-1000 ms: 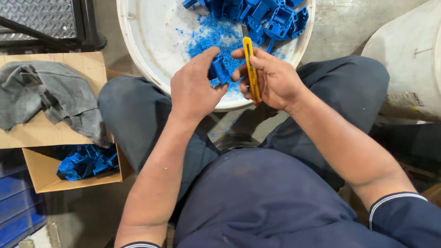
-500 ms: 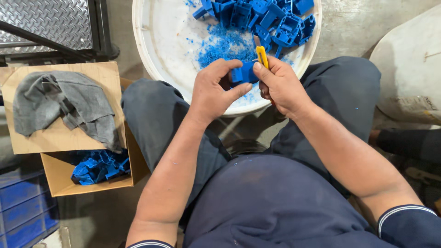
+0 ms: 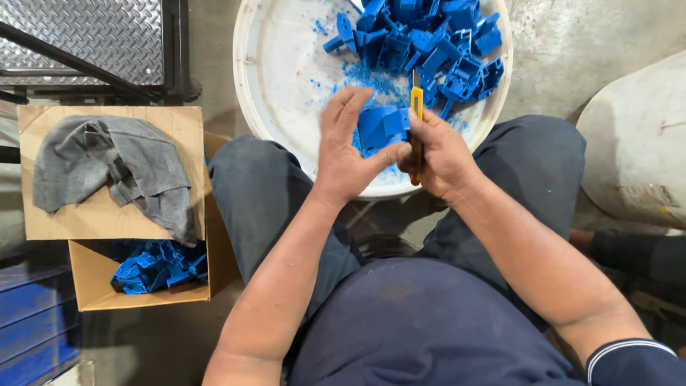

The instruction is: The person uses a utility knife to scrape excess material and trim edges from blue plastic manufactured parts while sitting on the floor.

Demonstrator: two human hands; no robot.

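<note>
My left hand (image 3: 344,151) grips a blue plastic part (image 3: 380,127) over the near edge of a white round tub (image 3: 275,78). My right hand (image 3: 441,151) holds a yellow utility knife (image 3: 416,107) upright against the right side of that part. A pile of several blue plastic parts (image 3: 436,43) lies at the far right of the tub, with blue shavings (image 3: 368,77) scattered in front of it.
A cardboard box (image 3: 100,289) at my left holds more blue parts (image 3: 157,264); a grey cloth (image 3: 107,168) lies on its open flap. A diamond-plate metal step (image 3: 78,39) is at the far left, a white drum (image 3: 639,150) on the right, blue crates (image 3: 28,322) at lower left.
The view has shifted so the tub and box sit lower and further right. My hands stay together on the blue part, the knife now more upright beside it.
</note>
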